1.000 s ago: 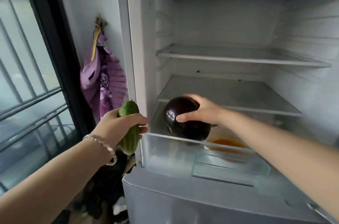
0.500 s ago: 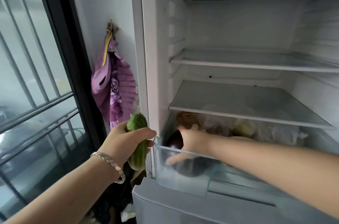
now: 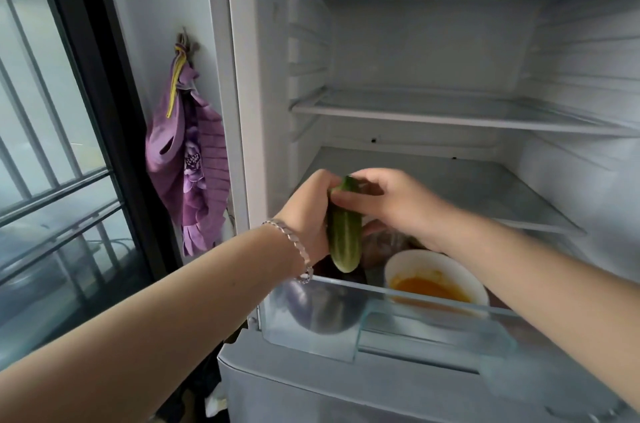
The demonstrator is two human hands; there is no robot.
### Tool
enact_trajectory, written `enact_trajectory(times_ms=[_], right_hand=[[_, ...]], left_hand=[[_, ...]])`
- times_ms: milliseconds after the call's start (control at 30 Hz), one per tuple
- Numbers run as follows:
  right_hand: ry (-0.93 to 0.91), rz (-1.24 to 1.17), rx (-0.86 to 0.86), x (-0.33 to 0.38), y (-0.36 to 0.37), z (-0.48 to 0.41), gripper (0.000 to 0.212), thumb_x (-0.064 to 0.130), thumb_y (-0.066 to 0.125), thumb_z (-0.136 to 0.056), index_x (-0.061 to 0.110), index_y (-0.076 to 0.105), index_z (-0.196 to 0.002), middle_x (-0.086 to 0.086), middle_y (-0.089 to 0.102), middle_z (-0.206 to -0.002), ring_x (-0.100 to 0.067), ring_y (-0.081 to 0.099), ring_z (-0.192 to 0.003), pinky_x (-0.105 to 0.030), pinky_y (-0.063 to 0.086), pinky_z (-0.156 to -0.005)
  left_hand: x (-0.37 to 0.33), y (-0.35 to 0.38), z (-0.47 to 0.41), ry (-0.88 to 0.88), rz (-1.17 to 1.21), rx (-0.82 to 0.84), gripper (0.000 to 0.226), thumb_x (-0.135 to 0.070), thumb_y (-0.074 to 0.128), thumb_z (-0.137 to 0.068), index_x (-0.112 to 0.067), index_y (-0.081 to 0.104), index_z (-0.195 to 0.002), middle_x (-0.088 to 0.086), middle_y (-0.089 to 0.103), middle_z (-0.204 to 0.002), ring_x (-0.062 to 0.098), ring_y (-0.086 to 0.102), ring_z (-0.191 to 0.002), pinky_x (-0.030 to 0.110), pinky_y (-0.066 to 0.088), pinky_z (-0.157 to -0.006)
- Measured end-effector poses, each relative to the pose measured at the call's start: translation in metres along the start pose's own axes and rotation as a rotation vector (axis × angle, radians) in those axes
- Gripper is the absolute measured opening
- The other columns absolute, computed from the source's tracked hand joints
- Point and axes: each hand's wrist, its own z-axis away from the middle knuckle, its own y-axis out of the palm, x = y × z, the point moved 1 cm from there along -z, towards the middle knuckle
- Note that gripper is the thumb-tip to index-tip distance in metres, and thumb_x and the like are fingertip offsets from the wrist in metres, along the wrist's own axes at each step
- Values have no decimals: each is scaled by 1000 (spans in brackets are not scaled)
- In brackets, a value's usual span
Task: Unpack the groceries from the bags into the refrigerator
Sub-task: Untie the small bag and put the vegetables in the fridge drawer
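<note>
A green cucumber (image 3: pixel 343 235) hangs nearly upright just above the open clear drawer (image 3: pixel 311 336) at the bottom of the refrigerator. My left hand (image 3: pixel 308 211), with a bracelet at the wrist, grips the cucumber from the left. My right hand (image 3: pixel 388 201) pinches its upper end from the right. A dark purple eggplant (image 3: pixel 322 312) lies inside the drawer at the left, seen through the clear front. No grocery bag is in view.
A white bowl (image 3: pixel 436 280) of orange sauce sits in the drawer, right of the eggplant. Two glass shelves (image 3: pixel 450 118) span the refrigerator above. A purple cloth (image 3: pixel 190 173) hangs on the wall left of the refrigerator, beside a barred window (image 3: pixel 41 145).
My right hand let go of the eggplant in the drawer and rose to the cucumber. My left hand carried the cucumber right, from beside the refrigerator frame to above the drawer.
</note>
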Motion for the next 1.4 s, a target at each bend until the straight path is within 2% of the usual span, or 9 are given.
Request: enact_trajectory(times_ms=[67,167,267,533,700,1000,1133,1233,1400], right_hand=[[-10,30,-103,-9,-15,-1,14,20,71,-80,9,69,-89,-11,70,-87,-17,66,-75,-33,55,-73],[-9,145,-286,-29,-39,-6,24,21,79,-72,19,66,-92,0,69,-91,-15,64,-85,-26,52,-74],[49,423,-358,-53,-45,-15,43,24,83,-68,20,63,-107,3,63,-102,-14,58,-95,-25,44,-82],[128,773,-131,-82,-14,-46,49,30,75,-77,15,54,-118,-7,60,-117,-23,57,-105,-33,48,-85],[268,840,-17,-104,-9,-52,47,26,76,-76,10,58,-116,-8,63,-109,-25,62,-98,-32,50,-78],[287,1020,216,-112,-4,-55,29,17,48,-95,8,58,-120,-14,60,-120,-29,57,-110,-29,43,-84],[168,941,81,-85,-14,-26,22,21,51,-93,11,62,-109,-10,64,-108,-29,61,-100,-33,47,-81],[96,860,202,-48,-38,19,18,32,62,-86,19,63,-99,5,63,-96,-17,60,-93,-34,49,-82],[46,1262,245,-44,-64,69,73,64,71,-64,30,54,-127,14,50,-122,-6,45,-117,-22,35,-99]], left_hand=[[3,-3,-14,-5,-236,-23,51,-42,29,-98,-2,58,-110,22,60,-108,32,59,-100,43,45,-95],[4,-18,-39,118,-1336,-191,50,-53,37,-94,-12,60,-112,16,61,-116,28,57,-107,31,43,-93],[18,-27,-53,-86,-1835,-68,62,-66,52,-75,-23,58,-118,4,59,-123,24,56,-108,26,43,-86],[35,-49,-69,-332,-1989,-75,38,-18,43,-98,-6,45,-134,2,48,-101,21,48,-103,33,39,-100],[32,-46,-57,-252,-2054,91,107,-64,74,-59,-30,21,-145,4,31,-143,29,40,-127,37,39,-104],[32,-54,-59,-243,-2040,62,101,-69,71,-59,-26,32,-142,0,38,-140,26,45,-123,38,41,-103],[29,-40,-49,59,-1817,-22,51,-54,55,-85,-13,61,-115,7,62,-114,24,58,-103,29,45,-88],[40,-28,-21,381,-1785,-9,60,-71,36,-82,-22,61,-106,0,60,-111,19,55,-102,29,44,-90],[66,-26,-8,746,-2206,89,82,-75,15,-72,-25,57,-121,-4,53,-129,18,47,-123,39,25,-107]])
